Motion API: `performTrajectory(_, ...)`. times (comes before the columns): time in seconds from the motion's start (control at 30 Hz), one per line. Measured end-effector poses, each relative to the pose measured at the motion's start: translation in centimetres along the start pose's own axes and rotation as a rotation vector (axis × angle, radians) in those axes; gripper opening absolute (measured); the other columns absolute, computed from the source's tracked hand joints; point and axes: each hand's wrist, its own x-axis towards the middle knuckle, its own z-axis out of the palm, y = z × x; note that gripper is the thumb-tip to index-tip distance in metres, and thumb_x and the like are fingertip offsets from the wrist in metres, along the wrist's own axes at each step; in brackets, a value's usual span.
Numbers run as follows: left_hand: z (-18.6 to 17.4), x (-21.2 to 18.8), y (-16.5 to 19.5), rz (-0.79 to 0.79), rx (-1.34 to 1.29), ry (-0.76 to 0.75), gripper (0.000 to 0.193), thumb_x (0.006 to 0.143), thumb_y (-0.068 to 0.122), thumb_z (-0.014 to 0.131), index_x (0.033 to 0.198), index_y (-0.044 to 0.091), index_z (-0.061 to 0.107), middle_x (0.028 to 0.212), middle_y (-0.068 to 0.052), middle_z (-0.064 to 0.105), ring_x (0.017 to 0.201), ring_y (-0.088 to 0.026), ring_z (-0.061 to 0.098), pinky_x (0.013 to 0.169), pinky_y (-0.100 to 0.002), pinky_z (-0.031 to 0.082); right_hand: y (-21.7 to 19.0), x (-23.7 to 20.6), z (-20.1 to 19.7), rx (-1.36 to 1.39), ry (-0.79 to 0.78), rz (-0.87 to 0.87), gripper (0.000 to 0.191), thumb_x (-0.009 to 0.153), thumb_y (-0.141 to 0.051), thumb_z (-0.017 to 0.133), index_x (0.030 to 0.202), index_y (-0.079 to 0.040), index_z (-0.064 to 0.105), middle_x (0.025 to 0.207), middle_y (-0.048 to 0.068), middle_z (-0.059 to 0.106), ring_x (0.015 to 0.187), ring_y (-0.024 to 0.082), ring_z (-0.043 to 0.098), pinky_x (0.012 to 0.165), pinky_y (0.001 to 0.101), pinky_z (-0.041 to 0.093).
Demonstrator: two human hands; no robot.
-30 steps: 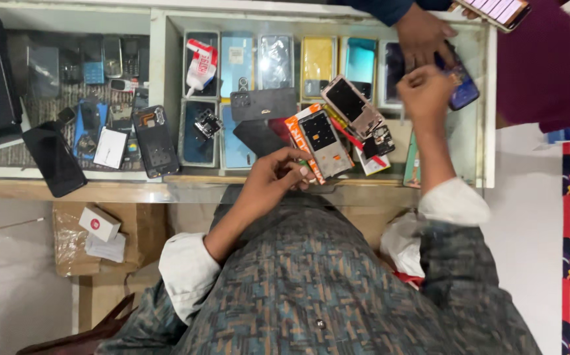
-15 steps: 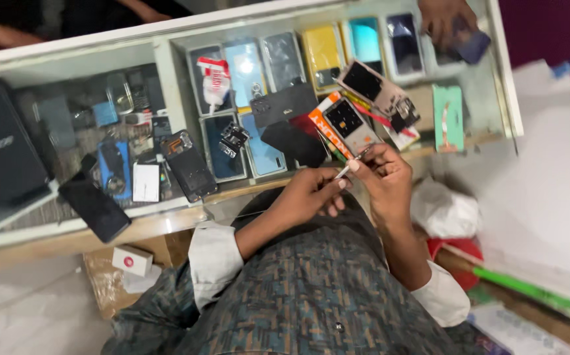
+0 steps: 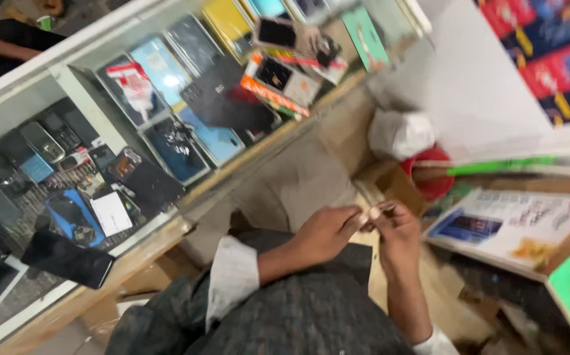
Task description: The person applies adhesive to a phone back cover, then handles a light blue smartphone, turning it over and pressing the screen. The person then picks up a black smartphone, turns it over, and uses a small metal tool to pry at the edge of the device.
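- left hand [image 3: 324,231] + right hand [image 3: 395,231] together over the lap, fingertips [image 3: 368,215] meeting
- prob pinching sth tiny between them, too blurry, can't tell what
- glass counter [image 3: 186,197] w/ phone cases is up-left, well apart
- white bag [image 3: 400,133] near red bowl [image 3: 433,172], to the right

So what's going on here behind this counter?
A person sits behind a glass display counter filled with phones and phone cases. Both hands are drawn together in front of the body, away from the counter: the left hand and right hand meet at the fingertips, seemingly pinching something too small and blurred to identify. A black phone lies on the counter's edge, and boxed phones sit on the glass, untouched.
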Motion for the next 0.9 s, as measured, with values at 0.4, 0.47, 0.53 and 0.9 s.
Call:
performTrajectory(0.4,29.7,1.6,6.7,-0.05,-0.243,-0.472,0.033,0.109,0.025,0.049,0.101,0.001,0.069,0.06,-0.005,0.045,0.054,-0.015,0.042,0.054,-0.031,0.037,-2.7,-20.9,-27.3,-0.102,0.544,-0.225,0.015,0.1,-0.005,0.063,0.11,0.005,0.067,0.084,0.008,0.069,0.077,0.014,0.063,0.074,0.0274,0.052)
performTrajectory(0.47,36.4,2.2,7.6,-0.006,-0.323,-0.59,0.034,0.109,0.027,0.05,0.104,0.001,0.07,0.062,0.0,0.046,0.057,-0.01,0.043,0.055,-0.027,0.036,-2.3,-24.3,-33.5,-0.111,0.661,-0.247,0.015,0.1,-0.005,0.064,0.109,0.005,0.068,0.082,0.008,0.068,0.075,0.014,0.062,0.072,0.0275,0.051)
performTrajectory(0.53,42.0,0.8,8.0,-0.04,-0.359,-0.701,0.035,0.108,0.03,0.049,0.107,0.001,0.07,0.064,0.002,0.048,0.058,-0.007,0.044,0.055,-0.026,0.037,-1.4,-29.2,-38.8,-0.144,0.815,-0.178,0.014,0.098,-0.005,0.065,0.107,0.005,0.069,0.08,0.007,0.068,0.073,0.014,0.061,0.069,0.0278,0.05)
performTrajectory(0.9,69.5,1.9,12.6,-0.168,-0.226,-1.234,0.034,0.105,0.03,0.048,0.122,0.006,0.066,0.066,0.002,0.057,0.056,-0.004,0.05,0.051,-0.021,0.04,3.0,-45.6,-54.7,0.126,1.475,-0.23,0.015,0.095,-0.004,0.066,0.105,0.006,0.07,0.081,0.009,0.069,0.074,0.016,0.064,0.071,0.0299,0.053)
